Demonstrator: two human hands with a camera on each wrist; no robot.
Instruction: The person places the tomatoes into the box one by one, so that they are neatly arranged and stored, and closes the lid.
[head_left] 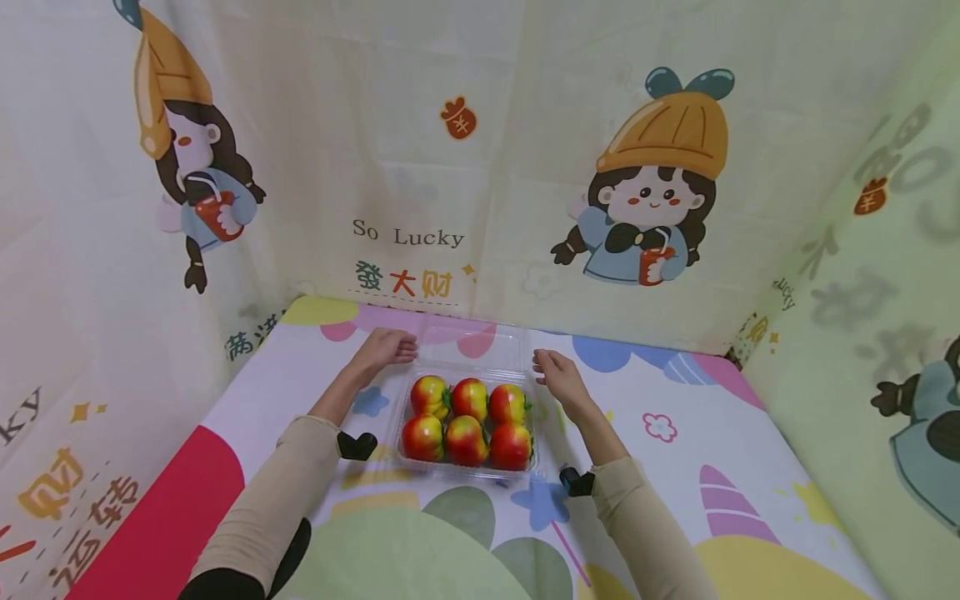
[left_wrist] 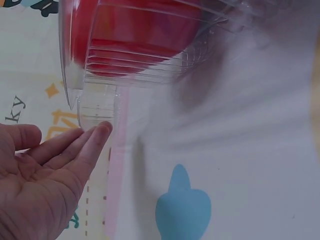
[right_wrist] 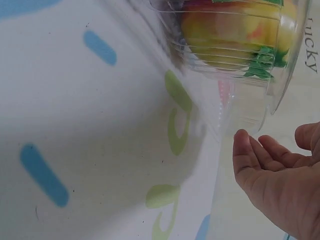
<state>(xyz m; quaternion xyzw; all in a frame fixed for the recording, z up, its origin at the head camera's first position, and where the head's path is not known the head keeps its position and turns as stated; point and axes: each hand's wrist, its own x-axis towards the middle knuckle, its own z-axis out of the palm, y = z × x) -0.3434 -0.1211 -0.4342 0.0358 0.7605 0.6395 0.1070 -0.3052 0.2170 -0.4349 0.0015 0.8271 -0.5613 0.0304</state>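
A clear plastic clamshell box [head_left: 467, 472] holds several red-and-yellow fruits [head_left: 466, 441] in two rows, some with green leaves. Its transparent lid [head_left: 491, 345] is swung back and lies on the far side. My left hand [head_left: 384, 350] is at the lid's left edge, fingers extended and thumb apart. On the opposite side, my right hand [head_left: 562, 379] has its fingers loosely bent, with fingertips close to the lid's right edge. Both wrist views show the fingertips right by the lid's clear plastic [left_wrist: 97, 105], and neither hand grips anything.
A patterned cloth [head_left: 622, 533] with pastel shapes covers the table under the box. Printed curtains [head_left: 517, 167] hang behind the table and along both sides. Dark wrist-worn devices [head_left: 357, 446] sit at both cuffs.
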